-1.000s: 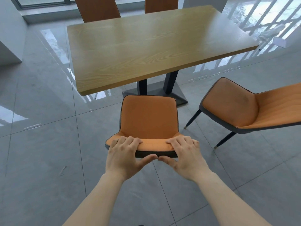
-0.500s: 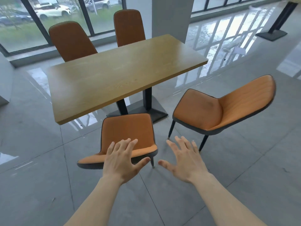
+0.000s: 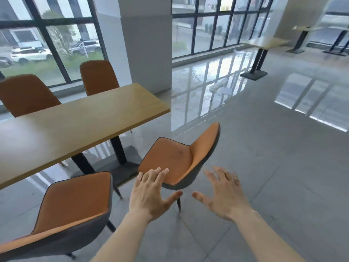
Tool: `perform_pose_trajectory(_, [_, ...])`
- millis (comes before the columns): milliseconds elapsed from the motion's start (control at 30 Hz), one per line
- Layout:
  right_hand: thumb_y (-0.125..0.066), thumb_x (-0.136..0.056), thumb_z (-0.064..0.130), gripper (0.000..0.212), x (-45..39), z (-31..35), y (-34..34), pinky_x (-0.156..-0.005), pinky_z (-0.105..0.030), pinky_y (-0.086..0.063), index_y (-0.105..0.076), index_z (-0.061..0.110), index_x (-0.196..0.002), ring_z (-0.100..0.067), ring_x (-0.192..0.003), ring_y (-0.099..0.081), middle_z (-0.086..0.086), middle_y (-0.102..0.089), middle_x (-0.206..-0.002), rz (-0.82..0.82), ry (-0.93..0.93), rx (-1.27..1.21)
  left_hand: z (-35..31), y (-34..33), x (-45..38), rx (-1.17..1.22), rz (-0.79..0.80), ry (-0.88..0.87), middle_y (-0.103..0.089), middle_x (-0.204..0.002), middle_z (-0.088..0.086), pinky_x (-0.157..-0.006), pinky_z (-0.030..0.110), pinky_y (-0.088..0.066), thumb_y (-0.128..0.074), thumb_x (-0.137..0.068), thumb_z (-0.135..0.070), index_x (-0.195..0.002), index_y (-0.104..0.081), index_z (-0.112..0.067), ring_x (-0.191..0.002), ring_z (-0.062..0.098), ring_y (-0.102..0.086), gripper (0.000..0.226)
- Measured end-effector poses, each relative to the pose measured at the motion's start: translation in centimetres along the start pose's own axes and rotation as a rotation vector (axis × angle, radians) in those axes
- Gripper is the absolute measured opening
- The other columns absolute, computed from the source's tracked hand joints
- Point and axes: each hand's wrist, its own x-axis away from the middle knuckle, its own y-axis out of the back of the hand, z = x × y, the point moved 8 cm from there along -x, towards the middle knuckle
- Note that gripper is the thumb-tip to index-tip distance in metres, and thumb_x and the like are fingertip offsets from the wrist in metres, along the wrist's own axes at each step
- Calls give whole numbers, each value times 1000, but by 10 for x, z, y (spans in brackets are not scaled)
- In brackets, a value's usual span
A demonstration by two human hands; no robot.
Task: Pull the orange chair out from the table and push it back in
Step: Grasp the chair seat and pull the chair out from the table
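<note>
An orange chair [image 3: 75, 201] with a dark shell stands at the lower left, its seat edge near the wooden table [image 3: 75, 120]. A second orange chair [image 3: 173, 159] stands apart from the table's right end, turned sideways, backrest to the right. My left hand [image 3: 151, 193] hovers open, fingers spread, over the front edge of that second chair without gripping it. My right hand [image 3: 222, 193] is open too, spread above bare floor to the right of the chair. Neither hand touches anything.
Two more orange chairs [image 3: 28, 93] [image 3: 98, 76] stand behind the table by the windows. A white pillar [image 3: 145, 44] rises past the table's far corner. Other tables [image 3: 264, 44] stand far right. Glossy grey floor [image 3: 264, 148] stretches to the right.
Both hands let go of the near chair's backrest and opened. The view swung up and right, so the near chair slid to the lower left and my hands now hover by the second chair.
</note>
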Motion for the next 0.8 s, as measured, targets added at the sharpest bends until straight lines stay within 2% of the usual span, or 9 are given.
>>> perform_pose_trajectory(167, [-20, -75, 96, 103, -49, -92, 33, -128, -54, -1, -13, 38, -160, -26, -158, 0, -3, -9, -172, -44, -19, 44, -72, -35, -82, 40, -9, -36, -31, -164, -10, -127, 46, -5, -20, -78, -99, -156, -23, -43, -152, 17, -26, 97])
perform_pose_trajectory(367, [-27, -78, 95, 103, -159, -170, 51, -128, -52, 2, -8, 39, -162, -26, -159, 6, -3, -3, -173, 6, 3, 97, -103, -88, -194, 92, -24, 37, -31, -164, -9, -126, 46, -6, -19, -78, -99, -156, -24, -43, -151, 18, -26, 96])
perform_pose_trajectory(567, [-34, -80, 92, 103, -271, -208, 71, -128, -52, 3, -7, 37, -162, -25, -159, 7, -3, -1, -173, 79, 123, 136, -115, -120, -278, 107, -12, 167, -31, -164, -9, -127, 44, -5, -14, -78, -99, -157, -22, -42, -152, 17, -25, 98])
perform_pose_trajectory(800, [-35, -77, 94, 107, -366, -227, 48, -128, -51, 2, -10, 34, -162, -25, -159, 6, -4, -6, -172, 192, 323, 142, -124, -154, -327, 84, -21, 358, -31, -164, -9, -127, 44, -7, -10, -78, -99, -157, -21, -43, -152, 17, -26, 98])
